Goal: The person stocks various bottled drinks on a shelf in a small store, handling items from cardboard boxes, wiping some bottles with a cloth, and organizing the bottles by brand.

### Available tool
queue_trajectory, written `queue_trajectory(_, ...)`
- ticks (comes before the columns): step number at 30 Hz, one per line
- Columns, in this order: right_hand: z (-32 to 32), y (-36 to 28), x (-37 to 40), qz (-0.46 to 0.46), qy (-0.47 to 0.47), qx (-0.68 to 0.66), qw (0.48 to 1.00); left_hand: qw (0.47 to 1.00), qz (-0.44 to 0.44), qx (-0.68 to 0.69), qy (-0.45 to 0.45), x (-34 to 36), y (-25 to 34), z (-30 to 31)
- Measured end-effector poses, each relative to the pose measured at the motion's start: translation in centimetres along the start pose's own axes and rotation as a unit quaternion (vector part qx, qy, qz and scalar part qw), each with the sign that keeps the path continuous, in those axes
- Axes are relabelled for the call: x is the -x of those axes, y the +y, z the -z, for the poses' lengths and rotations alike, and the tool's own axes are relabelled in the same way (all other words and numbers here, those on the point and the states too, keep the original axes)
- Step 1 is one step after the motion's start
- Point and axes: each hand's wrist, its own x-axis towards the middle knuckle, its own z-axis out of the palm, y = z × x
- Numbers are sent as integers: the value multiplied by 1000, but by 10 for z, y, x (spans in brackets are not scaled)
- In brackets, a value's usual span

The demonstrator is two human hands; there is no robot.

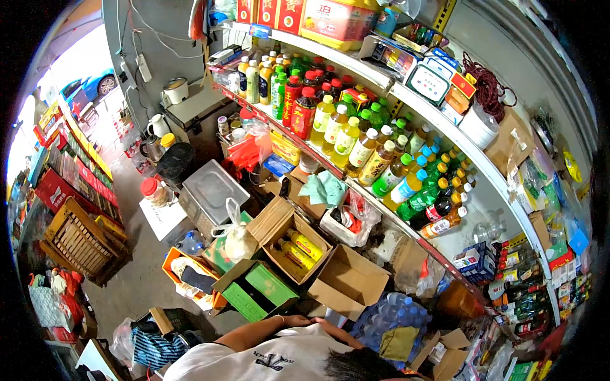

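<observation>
At the bottom middle, my left hand (297, 320) reaches in from the left, with a thin band at the wrist. Close beside it is my right hand (325, 326), coming from the right. The two hands are together or nearly touching in front of my white shirt (254, 363). Their fingers are too small and covered to make out, and I see no object in them. Just beyond lie an open green box (259, 287) and an open brown cardboard box (348, 279). Another cardboard box (270, 232) behind them holds yellow bottles (298, 249).
A long shelf (356, 181) carries rows of drink bottles (346, 136). Shrink-wrapped water bottles (389, 320) stand at right on the floor. Left are an orange box (184, 279), a grey lidded bin (213, 190) and a wooden chair (82, 238). Bags (238, 238) and cartons crowd the floor.
</observation>
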Motion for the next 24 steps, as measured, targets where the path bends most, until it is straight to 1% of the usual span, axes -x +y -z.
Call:
queue_trajectory(1, -2, 16, -7, 78, 5, 64, 995, 1000, -4, -3, -11, 1, -1, 0)
queue_trajectory(2, -3, 18, -7, 100, 6, 78, 992, 1000, -7, -7, -21, 2, -2, 1)
queue_trajectory(3, -2, 12, -7, 102, 1, 79, 992, 998, -58, -13, -23, -12, -29, 0)
queue_trajectory(4, -3, 8, -6, 92, -6, 72, 993, 998, -59, -11, -19, -12, -32, -2)
queue_trajectory(6, -4, 1, -5, 82, -17, 67, 994, 998, -37, -47, 23, -12, -37, -4)
queue_trajectory(9, -8, -6, -6, 80, -29, 71, 994, 998, -13, -44, 48, -14, -49, -7)
queue_trajectory(10, -9, -2, -8, 82, -32, 75, 993, 998, -12, -40, 51, -16, -56, -8)
queue_trajectory(12, -12, 3, -12, 91, -33, 86, 992, 1000, -3, -21, 20, -19, -70, -7)
queue_trajectory(14, -12, -23, -5, 94, -35, 92, 991, 1000, 6, -16, 27, -14, -69, -8)
queue_trajectory(15, -5, -50, 5, 51, -49, 58, 996, 999, 14, -12, 32, -11, -67, -7)
queue_trajectory(16, -3, -59, 11, 9, -61, 23, 998, 999, 17, -12, 30, -11, -69, -7)
queue_trajectory(17, -9, -53, 5, 32, -79, 45, 995, 999, 1, -18, 38, -12, -71, -7)
queue_trajectory(18, -5, -61, 6, 12, -94, 26, 995, 999, -14, -26, 41, -12, -70, -8)
queue_trajectory(19, -2, -76, 10, -12, -86, 26, 996, 999, 0, -3, 47, -4, -57, -10)
queue_trajectory(20, -3, -90, 19, -36, -78, 26, 996, 999, -6, -24, 37, -3, -53, -8)
queue_trajectory(21, -5, -84, 15, 14, -71, 36, 997, 999, -12, -25, 47, 1, -49, -9)
queue_trajectory(22, -7, -76, 14, 13, -62, 26, 998, 998, -18, -27, 59, 3, -47, -10)
queue_trajectory(23, -9, -68, 13, 9, -44, 26, 999, 998, 3, -37, 58, -4, -53, -10)
queue_trajectory(24, -12, -65, 14, 4, -27, 25, 999, 998, 6, -44, 49, -10, -60, -10)
